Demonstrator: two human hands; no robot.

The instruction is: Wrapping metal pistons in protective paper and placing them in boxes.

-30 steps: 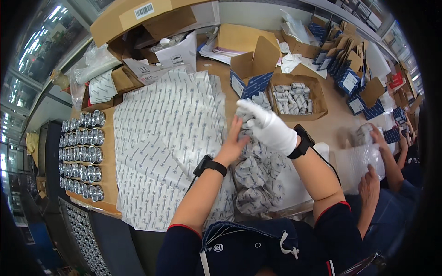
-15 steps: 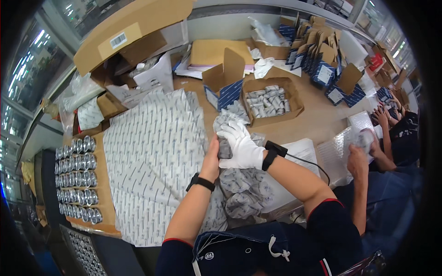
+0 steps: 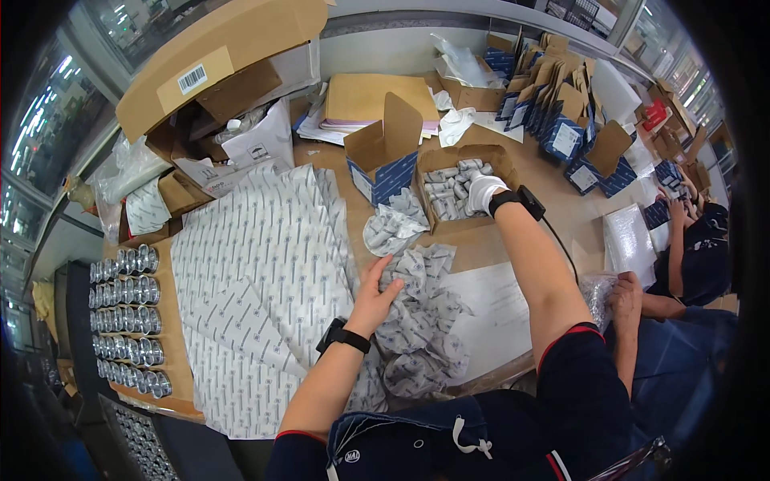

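Note:
My right hand (image 3: 484, 194), in a white glove, reaches into an open cardboard tray (image 3: 443, 227) of small grey-silver cylinders (image 3: 451, 186). Its fingertips are down among the cylinders, so I cannot tell whether they grip one. My bare left hand (image 3: 378, 298) holds nothing, its thumb and fingers apart. It rests beside crumpled bundles of printed white paper (image 3: 421, 321). Just beyond it, another crumpled paper bundle (image 3: 393, 231) lies before an open blue-and-brown carton (image 3: 383, 164). To the left spreads a stack of flat printed paper sheets (image 3: 265, 240).
Rows of shiny metal rings (image 3: 132, 317) stand at the left table edge. A large cardboard box (image 3: 233, 72) is at the back left. Folded blue cartons (image 3: 553, 112) crowd the back right. A co-worker's hand (image 3: 626, 298) holds bubble wrap at right.
My right hand has left the paper bundle and moved away to the right, into the tray of cylinders. My left hand has let go of the bundle and opened slightly nearer me.

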